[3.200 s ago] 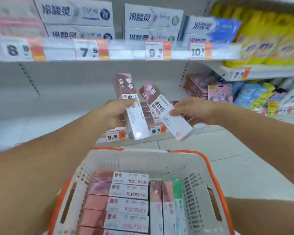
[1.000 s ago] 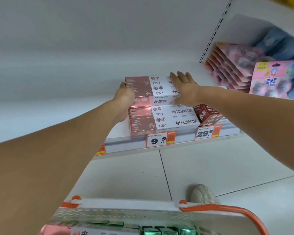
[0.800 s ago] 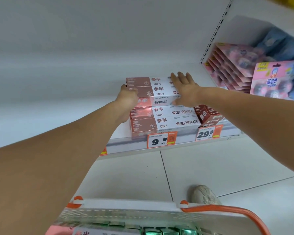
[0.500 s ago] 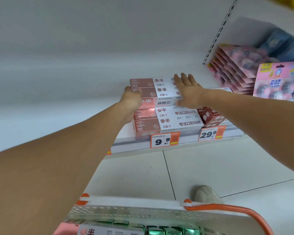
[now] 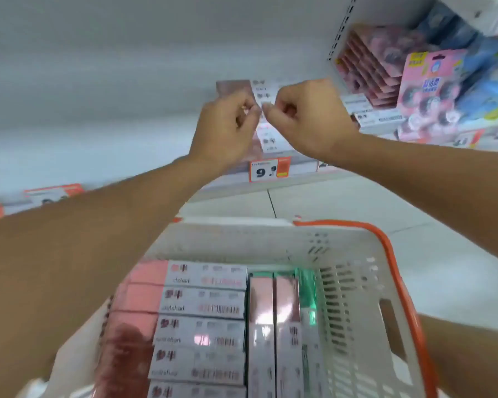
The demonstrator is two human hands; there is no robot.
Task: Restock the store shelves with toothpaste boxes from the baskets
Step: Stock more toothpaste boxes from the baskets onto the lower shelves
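A stack of pink-and-white toothpaste boxes (image 5: 234,87) lies on the low white shelf (image 5: 98,139), mostly hidden behind my hands. My left hand (image 5: 227,127) and my right hand (image 5: 308,116) hover side by side in front of the stack, fingers curled in, holding nothing and apart from the boxes. Below them stands the white basket (image 5: 354,239) with orange handles. It holds several pink-and-white toothpaste boxes (image 5: 204,303) laid flat on the left. A few more stand on edge beside a green box (image 5: 306,285).
A 9.9 price tag (image 5: 269,169) is clipped to the shelf edge under the stack. Pink and blue packaged goods (image 5: 431,90) fill the shelf bay to the right. White tiled floor (image 5: 342,202) lies between shelf and basket. The frame is blurred by motion.
Both hands have left the top of the shelf stack and pulled back with fingers curled. The view has tipped down, so more of the basket shows.
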